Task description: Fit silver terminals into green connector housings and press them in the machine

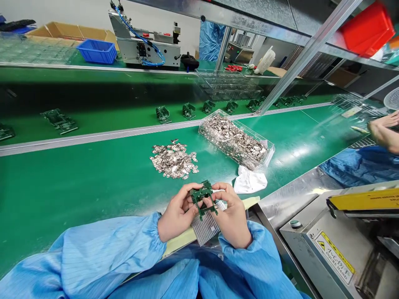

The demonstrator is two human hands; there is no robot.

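Between my two hands is a dark green plastic frame with open slots and prongs that point toward me. My left hand grips its left side, fingers bent and thumb at the lower edge. On its right side my right hand pinches it, with the thumb reaching over the middle. A ribbed grey sheet lies beneath the hands at the bench edge. Beyond them is a loose pile of small silvery metal pieces. Further right, a clear tray holds many more such pieces.
Several similar green frames stand along the belt behind a metal rail. A white cloth lies beside the tray. At right are a machine with a yellow bar and another person's hand. A blue bin sits on the far shelf.
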